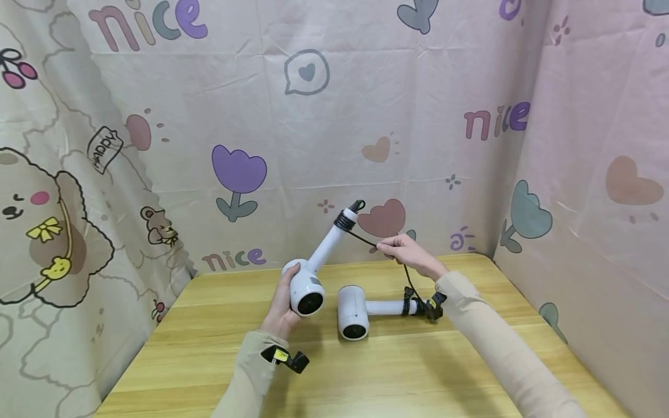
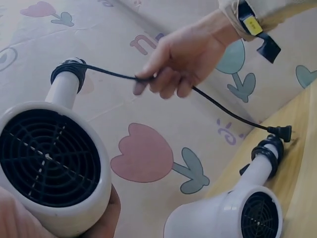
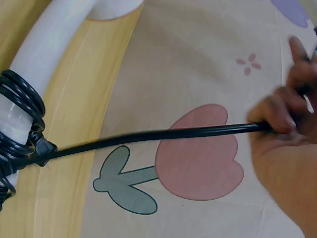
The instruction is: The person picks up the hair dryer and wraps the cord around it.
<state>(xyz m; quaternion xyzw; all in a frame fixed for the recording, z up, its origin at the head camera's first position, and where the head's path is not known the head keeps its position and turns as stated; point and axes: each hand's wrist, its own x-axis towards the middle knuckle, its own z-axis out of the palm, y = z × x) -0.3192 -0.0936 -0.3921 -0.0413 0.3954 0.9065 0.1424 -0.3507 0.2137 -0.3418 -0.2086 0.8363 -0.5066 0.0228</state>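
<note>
My left hand (image 1: 282, 305) grips a white hair dryer (image 1: 325, 251) by its barrel, lifted off the table with its handle slanting up to the right. Black power cord (image 1: 343, 222) is coiled round the top of that handle. From the coils a length of cord runs taut to my right hand (image 1: 410, 254), which pinches it between curled fingers. Beyond my fingers the cord hangs down to a black plug (image 2: 282, 133), close to the handle end of a second white hair dryer (image 1: 352, 313). This one lies on the table, its own cord wound round the handle.
The wooden table (image 1: 209, 354) spreads beneath both hands. Behind it hangs a printed curtain (image 1: 313, 133), with more patterned cloth at the left and right sides. Each sleeve cuff carries a small black camera on a strap.
</note>
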